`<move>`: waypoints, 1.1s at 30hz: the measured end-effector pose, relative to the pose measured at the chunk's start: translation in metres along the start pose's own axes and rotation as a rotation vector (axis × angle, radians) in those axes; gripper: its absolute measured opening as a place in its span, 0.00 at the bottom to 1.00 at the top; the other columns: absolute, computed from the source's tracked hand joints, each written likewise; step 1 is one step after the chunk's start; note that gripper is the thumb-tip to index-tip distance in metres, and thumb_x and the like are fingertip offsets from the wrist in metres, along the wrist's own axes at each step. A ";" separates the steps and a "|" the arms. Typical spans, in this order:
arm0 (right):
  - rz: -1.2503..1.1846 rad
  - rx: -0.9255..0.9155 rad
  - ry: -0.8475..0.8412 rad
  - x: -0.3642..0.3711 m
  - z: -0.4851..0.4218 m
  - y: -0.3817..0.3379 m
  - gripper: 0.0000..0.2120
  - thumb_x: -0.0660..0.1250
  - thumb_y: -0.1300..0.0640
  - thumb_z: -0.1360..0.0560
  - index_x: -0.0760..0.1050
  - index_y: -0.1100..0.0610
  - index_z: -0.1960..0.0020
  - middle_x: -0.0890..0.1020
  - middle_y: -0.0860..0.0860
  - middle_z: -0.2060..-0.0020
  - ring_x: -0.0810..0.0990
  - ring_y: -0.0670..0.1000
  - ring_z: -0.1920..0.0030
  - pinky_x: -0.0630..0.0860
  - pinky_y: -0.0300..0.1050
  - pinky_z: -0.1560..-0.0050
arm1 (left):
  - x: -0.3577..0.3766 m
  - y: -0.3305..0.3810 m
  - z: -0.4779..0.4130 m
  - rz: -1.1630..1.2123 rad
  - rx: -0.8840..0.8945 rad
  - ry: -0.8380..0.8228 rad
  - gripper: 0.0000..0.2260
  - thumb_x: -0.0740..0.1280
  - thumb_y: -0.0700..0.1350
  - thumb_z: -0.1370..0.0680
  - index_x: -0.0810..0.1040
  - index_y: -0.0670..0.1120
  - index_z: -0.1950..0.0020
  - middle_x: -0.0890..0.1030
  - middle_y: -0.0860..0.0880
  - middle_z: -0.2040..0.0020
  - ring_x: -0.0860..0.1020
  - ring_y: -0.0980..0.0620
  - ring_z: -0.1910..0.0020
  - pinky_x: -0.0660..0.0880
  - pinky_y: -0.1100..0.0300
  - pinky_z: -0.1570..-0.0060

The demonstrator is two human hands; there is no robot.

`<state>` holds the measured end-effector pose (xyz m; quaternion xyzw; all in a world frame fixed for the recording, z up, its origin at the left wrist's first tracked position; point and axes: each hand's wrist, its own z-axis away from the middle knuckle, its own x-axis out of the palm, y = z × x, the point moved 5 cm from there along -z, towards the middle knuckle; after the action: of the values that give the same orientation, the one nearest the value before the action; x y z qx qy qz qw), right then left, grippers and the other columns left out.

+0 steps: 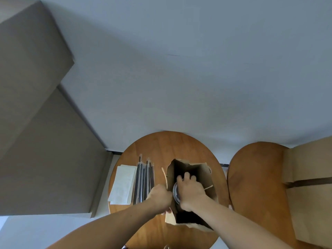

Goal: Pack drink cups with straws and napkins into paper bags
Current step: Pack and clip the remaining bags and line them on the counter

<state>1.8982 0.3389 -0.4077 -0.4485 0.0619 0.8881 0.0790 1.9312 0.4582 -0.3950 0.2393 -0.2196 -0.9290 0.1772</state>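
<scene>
Head view: straws, napkins left of bag; right hand covers cup

Napkins left of straws, bag right.

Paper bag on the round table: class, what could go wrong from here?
The right hand seems to hold the cup from above, by its lid; the lid could come loose and the drink spill. The left hand grips only one edge of the paper bag, so the thin wall may tear or the bag tip.
</scene>
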 end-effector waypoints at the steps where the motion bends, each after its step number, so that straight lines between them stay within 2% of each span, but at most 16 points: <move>1: -0.035 0.036 -0.010 0.008 -0.006 0.001 0.40 0.75 0.51 0.31 0.56 0.56 0.28 0.64 0.60 0.34 0.69 0.62 0.36 0.76 0.54 0.40 | 0.000 -0.004 -0.001 0.014 -0.004 0.008 0.12 0.58 0.42 0.17 0.79 0.38 0.47 0.85 0.40 0.57 0.85 0.44 0.60 0.83 0.52 0.55; 4: -0.152 0.091 -0.014 0.031 -0.019 0.008 0.44 0.75 0.45 0.32 0.54 0.55 0.26 0.63 0.59 0.33 0.68 0.61 0.36 0.75 0.52 0.39 | 0.000 -0.016 -0.002 0.031 0.005 0.038 0.11 0.60 0.46 0.18 0.80 0.42 0.49 0.84 0.43 0.56 0.85 0.44 0.58 0.82 0.45 0.53; 6: -0.212 0.101 -0.014 0.045 -0.024 0.011 0.46 0.74 0.44 0.32 0.52 0.54 0.24 0.61 0.59 0.32 0.67 0.60 0.35 0.73 0.52 0.38 | 0.001 -0.022 -0.002 0.004 -0.003 0.060 0.11 0.60 0.50 0.19 0.80 0.47 0.51 0.84 0.47 0.57 0.84 0.45 0.55 0.80 0.42 0.45; 12: -0.265 0.101 0.000 0.074 -0.030 0.005 0.45 0.71 0.39 0.32 0.52 0.53 0.24 0.62 0.57 0.33 0.68 0.58 0.36 0.74 0.49 0.41 | 0.001 -0.029 -0.002 -0.098 -0.025 0.109 0.11 0.58 0.50 0.18 0.78 0.48 0.50 0.81 0.47 0.55 0.82 0.47 0.54 0.76 0.41 0.40; 17: -0.277 0.105 0.061 0.076 -0.036 -0.009 0.41 0.67 0.39 0.31 0.55 0.52 0.25 0.63 0.56 0.35 0.67 0.57 0.37 0.73 0.49 0.41 | 0.000 -0.025 -0.001 -0.121 0.039 0.112 0.10 0.58 0.49 0.18 0.78 0.49 0.48 0.79 0.50 0.58 0.82 0.50 0.59 0.83 0.52 0.52; 21: -0.287 0.100 0.068 0.079 -0.039 -0.009 0.42 0.67 0.38 0.31 0.54 0.51 0.24 0.63 0.56 0.33 0.66 0.57 0.36 0.72 0.49 0.39 | -0.002 -0.027 -0.004 -0.129 0.039 0.134 0.08 0.59 0.50 0.19 0.76 0.53 0.53 0.78 0.52 0.61 0.82 0.50 0.58 0.81 0.47 0.46; 24: -0.279 0.093 0.024 0.078 -0.040 -0.009 0.44 0.70 0.41 0.30 0.50 0.51 0.22 0.60 0.56 0.29 0.64 0.58 0.32 0.69 0.51 0.33 | -0.003 -0.025 -0.005 -0.130 0.061 0.114 0.08 0.60 0.51 0.20 0.77 0.51 0.50 0.78 0.51 0.60 0.81 0.51 0.62 0.83 0.55 0.56; 27: -0.277 0.103 -0.016 0.068 -0.035 -0.012 0.39 0.67 0.48 0.25 0.49 0.52 0.21 0.58 0.56 0.27 0.60 0.59 0.28 0.63 0.54 0.27 | -0.008 -0.020 -0.005 -0.145 0.102 0.076 0.10 0.61 0.55 0.24 0.76 0.52 0.49 0.80 0.49 0.58 0.82 0.49 0.59 0.83 0.50 0.55; 30: -0.195 0.073 -0.056 0.044 -0.025 -0.016 0.27 0.63 0.54 0.22 0.60 0.55 0.26 0.63 0.57 0.29 0.62 0.59 0.29 0.62 0.53 0.28 | -0.015 -0.010 -0.003 -0.205 0.166 0.015 0.16 0.62 0.61 0.26 0.76 0.53 0.46 0.82 0.49 0.54 0.82 0.48 0.56 0.82 0.48 0.51; 33: -0.094 0.041 -0.047 0.012 -0.008 -0.016 0.22 0.66 0.57 0.24 0.67 0.55 0.31 0.70 0.56 0.35 0.69 0.58 0.35 0.67 0.52 0.33 | -0.023 0.002 -0.001 -0.251 0.227 -0.056 0.20 0.64 0.60 0.27 0.75 0.49 0.41 0.82 0.46 0.46 0.82 0.45 0.49 0.80 0.47 0.45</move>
<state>1.9009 0.3542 -0.4224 -0.4281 0.0568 0.8924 0.1312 1.9510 0.4662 -0.3864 0.2575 -0.2965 -0.9193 0.0255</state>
